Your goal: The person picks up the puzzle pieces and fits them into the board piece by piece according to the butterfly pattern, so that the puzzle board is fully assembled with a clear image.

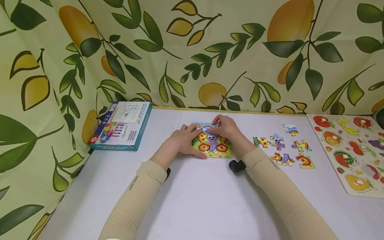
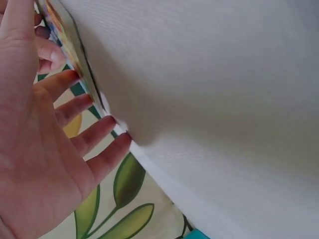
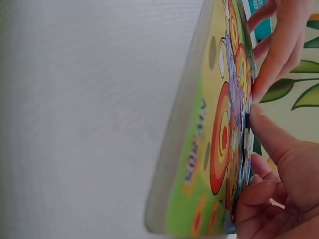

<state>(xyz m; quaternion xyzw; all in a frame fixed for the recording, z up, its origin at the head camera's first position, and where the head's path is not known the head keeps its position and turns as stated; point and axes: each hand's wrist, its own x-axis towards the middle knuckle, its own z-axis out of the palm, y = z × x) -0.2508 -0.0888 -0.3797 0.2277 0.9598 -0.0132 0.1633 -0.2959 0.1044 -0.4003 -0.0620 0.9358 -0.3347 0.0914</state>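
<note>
A jigsaw board (image 1: 225, 153) with a printed butterfly, on green and yellow ground, lies on the table between the hands. My left hand (image 1: 184, 139) rests on its left side, fingers spread and the thumb along the lower edge. In the left wrist view that hand's fingers (image 2: 102, 132) are mostly straight. At the board's top my right hand (image 1: 228, 128) pinches a puzzle piece (image 1: 209, 126) with thumb and index finger against the surface. Its other fingers curl in the right wrist view. The hands cover part of the piece. Several loose puzzle pieces (image 1: 277, 142) lie right of the right forearm.
A teal-edged box (image 1: 123, 126) lies at the back left. On the right is a large fruit-picture board (image 1: 356, 154). Leaf-patterned cloth (image 1: 188, 54) hangs behind the white table (image 1: 198, 215). Dark wrist-worn devices (image 1: 237, 165) show beneath the wrists.
</note>
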